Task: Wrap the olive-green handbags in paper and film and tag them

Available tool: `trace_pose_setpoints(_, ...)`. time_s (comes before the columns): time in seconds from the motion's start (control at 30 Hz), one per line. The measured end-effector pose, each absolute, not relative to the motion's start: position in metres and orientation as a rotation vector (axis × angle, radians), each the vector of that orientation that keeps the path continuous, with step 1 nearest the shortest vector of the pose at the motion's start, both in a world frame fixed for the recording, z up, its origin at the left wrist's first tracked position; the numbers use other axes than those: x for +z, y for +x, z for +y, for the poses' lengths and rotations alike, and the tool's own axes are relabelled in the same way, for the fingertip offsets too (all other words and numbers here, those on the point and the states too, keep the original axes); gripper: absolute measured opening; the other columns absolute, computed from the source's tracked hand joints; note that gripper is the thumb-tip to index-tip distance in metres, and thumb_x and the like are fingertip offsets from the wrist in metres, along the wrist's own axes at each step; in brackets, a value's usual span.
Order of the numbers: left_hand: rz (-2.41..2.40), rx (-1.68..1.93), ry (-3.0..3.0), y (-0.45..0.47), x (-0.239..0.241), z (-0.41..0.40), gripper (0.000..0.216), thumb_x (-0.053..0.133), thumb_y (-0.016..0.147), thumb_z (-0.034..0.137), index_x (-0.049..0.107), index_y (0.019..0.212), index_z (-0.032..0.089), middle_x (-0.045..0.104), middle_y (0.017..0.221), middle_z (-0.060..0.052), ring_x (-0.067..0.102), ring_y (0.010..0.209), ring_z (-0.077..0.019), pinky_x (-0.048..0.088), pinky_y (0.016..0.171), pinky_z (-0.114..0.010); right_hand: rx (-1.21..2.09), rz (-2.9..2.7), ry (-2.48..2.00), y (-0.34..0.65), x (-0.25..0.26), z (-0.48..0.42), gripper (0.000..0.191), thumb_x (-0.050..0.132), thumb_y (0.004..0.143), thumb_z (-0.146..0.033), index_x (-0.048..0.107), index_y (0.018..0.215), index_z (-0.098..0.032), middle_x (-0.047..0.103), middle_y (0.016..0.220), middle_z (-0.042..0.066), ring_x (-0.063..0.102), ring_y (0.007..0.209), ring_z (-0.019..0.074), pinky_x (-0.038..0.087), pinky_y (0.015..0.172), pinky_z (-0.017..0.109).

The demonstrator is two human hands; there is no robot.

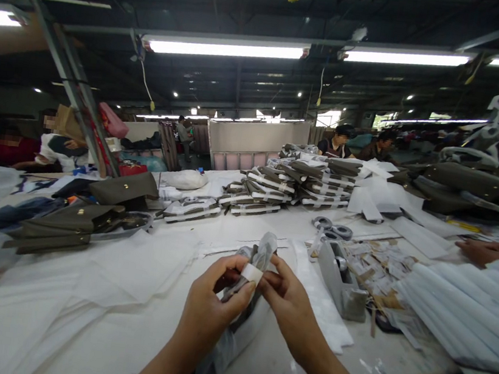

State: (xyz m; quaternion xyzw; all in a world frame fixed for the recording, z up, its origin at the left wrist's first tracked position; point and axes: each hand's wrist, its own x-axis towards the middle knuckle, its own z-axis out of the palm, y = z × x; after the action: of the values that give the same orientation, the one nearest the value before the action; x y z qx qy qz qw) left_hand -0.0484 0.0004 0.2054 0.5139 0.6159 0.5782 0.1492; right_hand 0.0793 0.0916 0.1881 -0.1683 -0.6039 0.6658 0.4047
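Near the front middle of the table, both hands meet at a dark strap-like bundle in thin greyish plastic. A white band goes around it. My left hand has its fingers wrapped round the bundle, the thumb lying at the band. From the other side, the fingers of my right hand pinch the bundle at the band's edge. Loose plastic wrap hangs below towards my body. A grey tape dispenser stands just right of my right hand.
Behind the hands are piled wrapped dark bundles. Dark olive bags and white sheets lie left. To the right are tape rolls, paper scraps and stacked white foam sheets. Another person's hand rests at far right.
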Motion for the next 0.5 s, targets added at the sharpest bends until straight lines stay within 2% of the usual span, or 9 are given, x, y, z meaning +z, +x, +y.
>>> trace_pose_setpoints(0.07,1.777,1.668,1.469,-0.052,0.204,0.001,0.032,0.070,0.081,0.033,0.065,0.111,0.023,0.069,0.101,-0.003,0.066,0.088,-0.0184,0.054,0.081,-0.028,1.876,-1.383,-0.341,0.082,0.189,0.087,0.059,0.069,0.087,-0.043,0.047,0.138,-0.022,0.070,0.112,0.009,0.064,0.107,0.0254,0.048,0.099,0.041)
trace_pose_setpoints(0.13,1.802,1.678,1.497,-0.054,0.202,0.001,0.033,0.071,0.081,0.033,0.065,0.113,0.024,0.069,0.103,-0.003,0.065,0.090,-0.0184,0.054,0.083,-0.028,1.943,-1.292,-0.310,0.082,0.191,0.083,0.060,0.068,0.089,-0.045,0.045,0.141,-0.024,0.067,0.119,0.009,0.062,0.111,0.0247,0.046,0.102,0.041)
trace_pose_setpoints(0.27,1.841,1.700,1.629,-0.054,0.199,0.001,0.032,0.070,0.082,0.030,0.065,0.114,0.027,0.066,0.107,-0.002,0.065,0.094,-0.0174,0.055,0.086,-0.029,1.923,-1.257,-0.307,0.076,0.193,0.079,0.056,0.073,0.086,-0.042,0.051,0.135,-0.024,0.067,0.117,0.008,0.063,0.109,0.0243,0.046,0.101,0.040)
trace_pose_setpoints(0.5,1.988,1.770,1.768,-0.052,0.201,-0.002,0.022,0.069,0.084,0.030,0.070,0.106,0.029,0.053,0.117,-0.002,0.064,0.085,-0.0114,0.059,0.076,-0.025,1.991,-1.176,-0.262,0.068,0.200,0.074,0.043,0.074,0.086,-0.036,0.059,0.122,-0.020,0.068,0.110,0.007,0.062,0.105,0.0227,0.045,0.099,0.037)
